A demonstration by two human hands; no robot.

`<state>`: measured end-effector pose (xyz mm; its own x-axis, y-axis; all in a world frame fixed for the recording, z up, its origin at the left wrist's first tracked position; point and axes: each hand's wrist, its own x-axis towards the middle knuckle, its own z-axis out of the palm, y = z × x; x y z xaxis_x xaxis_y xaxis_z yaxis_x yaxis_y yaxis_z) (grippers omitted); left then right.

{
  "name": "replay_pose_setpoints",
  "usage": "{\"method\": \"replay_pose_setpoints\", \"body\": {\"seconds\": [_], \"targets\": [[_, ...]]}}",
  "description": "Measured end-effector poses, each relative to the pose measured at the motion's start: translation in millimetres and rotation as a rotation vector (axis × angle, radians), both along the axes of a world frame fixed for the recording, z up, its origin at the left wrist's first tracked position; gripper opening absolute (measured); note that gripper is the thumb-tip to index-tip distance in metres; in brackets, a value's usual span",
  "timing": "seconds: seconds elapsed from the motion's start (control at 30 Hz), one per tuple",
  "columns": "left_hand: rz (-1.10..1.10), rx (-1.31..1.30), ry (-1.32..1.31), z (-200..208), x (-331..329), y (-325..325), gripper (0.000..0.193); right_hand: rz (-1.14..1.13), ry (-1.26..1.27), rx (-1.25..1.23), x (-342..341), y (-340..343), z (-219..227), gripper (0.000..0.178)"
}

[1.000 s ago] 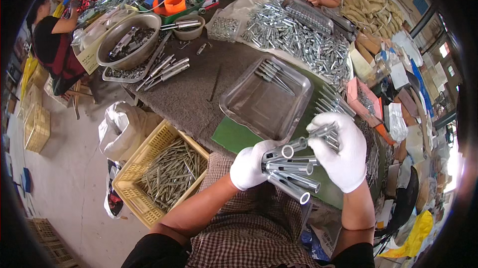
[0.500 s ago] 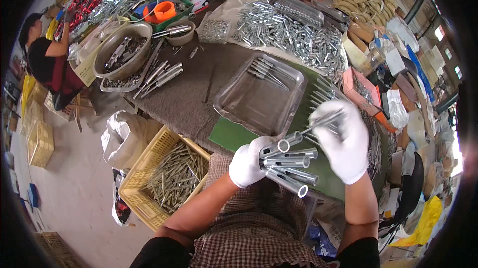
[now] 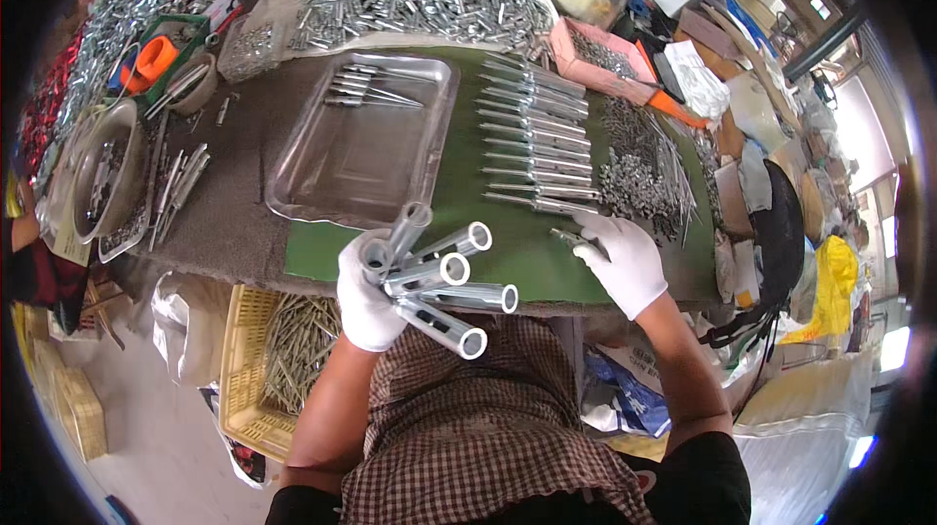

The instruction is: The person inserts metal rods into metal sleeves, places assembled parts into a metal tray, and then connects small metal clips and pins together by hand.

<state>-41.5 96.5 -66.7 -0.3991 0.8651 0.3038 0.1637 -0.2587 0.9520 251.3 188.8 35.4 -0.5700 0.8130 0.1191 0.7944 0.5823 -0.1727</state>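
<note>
My left hand, in a white glove, is closed round a bundle of several slotted metal tubes, their open ends fanning to the right. In a white glove too, my right hand is at the lower end of a row of pointed metal rods. A short metal piece sticks out between its thumb and fingers; the rest of it is hidden. The rods lie side by side on a green mat, tips to the left. Several thin pointed pieces lie in the metal tray left of the row.
Small metal parts and long thin rods lie right of the row. A pink box stands behind them. A big heap of metal tubes covers the back. Bowls of parts stand left; a yellow crate is below the table edge.
My right hand has moved down to the near end of the row; the pointed rod it held up no longer shows raised. The head view has turned right. My left hand keeps the tubes.
</note>
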Motion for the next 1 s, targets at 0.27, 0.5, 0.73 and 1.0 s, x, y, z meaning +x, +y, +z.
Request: {"method": "replay_pose_setpoints", "body": {"seconds": [0.27, 0.5, 0.73, 1.0], "targets": [[-0.015, -0.051, -0.352, 10.4, 7.5, -4.1, 0.039, -0.100, 0.202, 0.051, 6.0, -15.7, -5.7, 0.039], [-0.159, -0.030, -0.950, 13.0, 0.8, -1.4, 0.030, -0.121, 0.326, 0.072, 11.3, -12.3, -14.3, 0.029], [0.026, 0.008, -0.170, 13.7, 7.0, -2.7, 0.032, -0.118, 0.342, -0.037, 2.6, -17.1, -3.9, 0.025], [0.045, 0.003, -0.044, 10.0, 3.7, -2.6, 0.039, -0.146, 0.220, -0.075, -10.4, -22.6, 6.4, 0.026]]}}
